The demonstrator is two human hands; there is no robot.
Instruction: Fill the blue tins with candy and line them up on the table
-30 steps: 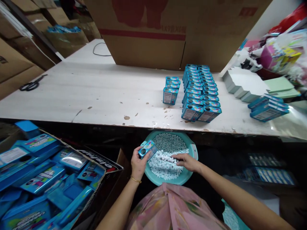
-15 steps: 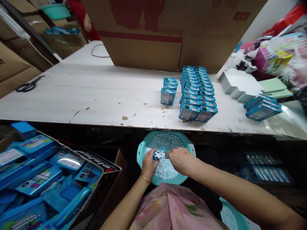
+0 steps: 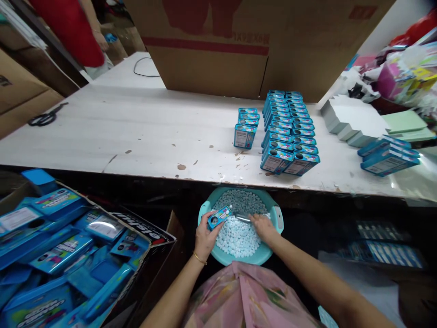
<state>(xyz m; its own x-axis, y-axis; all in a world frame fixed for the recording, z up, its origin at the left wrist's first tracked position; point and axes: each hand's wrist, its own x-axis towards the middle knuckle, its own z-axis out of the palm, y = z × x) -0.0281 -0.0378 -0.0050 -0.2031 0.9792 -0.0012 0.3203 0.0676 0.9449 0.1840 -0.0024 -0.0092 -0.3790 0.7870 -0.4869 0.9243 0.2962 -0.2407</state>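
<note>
Blue box between left fingers

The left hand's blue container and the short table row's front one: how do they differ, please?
The held container tilts above the basin; the front container stands upright on the table. The left hand grips the held container; no hand touches the front one. Both are blue.
</note>
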